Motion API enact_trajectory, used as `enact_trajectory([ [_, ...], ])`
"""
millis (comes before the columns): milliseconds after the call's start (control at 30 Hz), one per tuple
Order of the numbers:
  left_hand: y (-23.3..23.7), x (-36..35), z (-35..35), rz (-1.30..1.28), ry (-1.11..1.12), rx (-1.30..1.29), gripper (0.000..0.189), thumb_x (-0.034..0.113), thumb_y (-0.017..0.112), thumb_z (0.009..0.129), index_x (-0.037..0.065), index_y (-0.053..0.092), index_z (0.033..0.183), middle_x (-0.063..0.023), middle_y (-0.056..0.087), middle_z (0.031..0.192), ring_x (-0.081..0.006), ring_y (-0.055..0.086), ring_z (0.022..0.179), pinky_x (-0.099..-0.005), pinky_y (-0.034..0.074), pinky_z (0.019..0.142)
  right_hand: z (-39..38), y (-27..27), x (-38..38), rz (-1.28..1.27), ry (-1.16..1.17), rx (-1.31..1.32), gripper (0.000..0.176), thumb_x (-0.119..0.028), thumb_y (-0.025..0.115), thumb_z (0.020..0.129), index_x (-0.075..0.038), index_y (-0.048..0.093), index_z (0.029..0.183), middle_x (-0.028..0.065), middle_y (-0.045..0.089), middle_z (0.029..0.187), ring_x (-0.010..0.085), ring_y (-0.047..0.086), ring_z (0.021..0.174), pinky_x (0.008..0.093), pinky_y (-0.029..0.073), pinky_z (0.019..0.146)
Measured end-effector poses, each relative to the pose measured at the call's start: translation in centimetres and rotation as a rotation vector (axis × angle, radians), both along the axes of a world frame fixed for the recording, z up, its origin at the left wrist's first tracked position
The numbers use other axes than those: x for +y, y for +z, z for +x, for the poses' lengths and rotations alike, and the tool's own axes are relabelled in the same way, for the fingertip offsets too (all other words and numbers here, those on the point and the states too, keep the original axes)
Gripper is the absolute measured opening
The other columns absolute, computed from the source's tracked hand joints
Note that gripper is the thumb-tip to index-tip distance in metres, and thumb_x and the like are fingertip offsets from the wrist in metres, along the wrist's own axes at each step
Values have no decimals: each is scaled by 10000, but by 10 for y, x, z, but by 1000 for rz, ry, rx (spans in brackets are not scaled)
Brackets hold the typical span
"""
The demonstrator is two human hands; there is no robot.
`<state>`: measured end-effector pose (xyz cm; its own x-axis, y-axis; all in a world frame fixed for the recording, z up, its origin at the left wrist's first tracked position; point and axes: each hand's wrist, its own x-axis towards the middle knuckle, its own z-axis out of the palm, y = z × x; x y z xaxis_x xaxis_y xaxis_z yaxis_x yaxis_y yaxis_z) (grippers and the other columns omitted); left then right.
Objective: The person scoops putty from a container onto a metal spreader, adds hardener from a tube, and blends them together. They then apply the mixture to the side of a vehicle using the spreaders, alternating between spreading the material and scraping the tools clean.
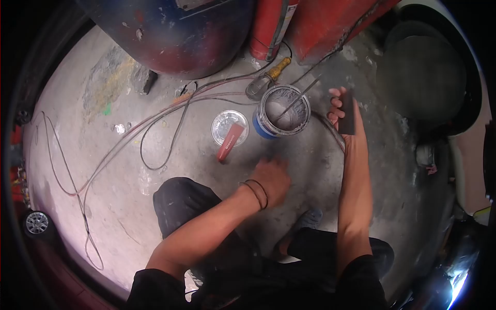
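The left hand [271, 182] hovers over the concrete floor [191, 160], in front of the open can [283, 111] and well apart from it. It is blurred, so I cannot tell whether its fingers are spread or pressed together. Two thin dark bands [255, 194] circle the wrist.

The right hand [337, 109] is beside the can, to its right, holding a dark flat piece [347, 114] lengthwise along the palm. Its fingers curl up at the piece's left side; the thumb's position is unclear. The piece's near end reaches the wrist.

The can, blue on its outer wall, stands on the floor with grey paste [281, 106] inside and smeared around the rim. A thin stick [300, 97] leans out of it, tilted up to the right.

Just left of the can lies a round silvery lid [223, 122]. A red piece [229, 146] with pale lettering lies partly across it, its lower end beyond the rim. Behind the can is a lamp [263, 82] with a yellow handle, near the hoses [136, 127] trailing leftward across the floor.
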<state>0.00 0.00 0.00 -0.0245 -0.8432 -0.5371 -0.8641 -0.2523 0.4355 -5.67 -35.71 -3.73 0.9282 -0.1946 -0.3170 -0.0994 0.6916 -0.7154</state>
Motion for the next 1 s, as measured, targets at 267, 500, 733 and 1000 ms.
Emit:
enact_trajectory([
  [267, 11, -13, -3, -24, 59, -274, 444, 300, 622, 1033, 7, 787, 1323, -267, 312, 1782, -452, 218, 1680, -696, 279, 1290, 42, 46, 48, -1257, 58, 358, 490, -218, 932, 902, -18, 714, 1293, 30, 726, 919, 102, 675, 897, 278, 529, 807],
  [500, -3, -13, 7, -69, 176, -358, 440, 314, 595, 1078, -33, 788, 1269, -250, 224, 1818, -444, 156, 1700, -697, 217, 1312, 76, 53, 30, -1412, 348, 381, 371, -272, 911, 911, -29, 726, 1121, 43, 748, 924, 129, 669, 876, 340, 550, 818],
  [733, -11, -16, 29, -101, 76, -275, 386, 316, 627, 1077, 5, 822, 1197, -232, 211, 1824, -383, 162, 1709, -670, 225, 1323, 64, 60, 50, -1621, 537, 273, 254, -216, 771, 1001, -47, 795, 1189, 117, 768, 900, 203, 712, 830, 376, 572, 829],
  [1000, -35, 37, 2, -243, 58, -153, 303, 292, 659, 1050, 83, 873, 1091, -181, 249, 1822, -349, 199, 1703, -669, 243, 1317, -8, 133, 108, -1699, 431, 45, 330, -155, 772, 946, -121, 818, 1271, 165, 799, 1096, 412, 748, 1015, 479, 591, 895],
])
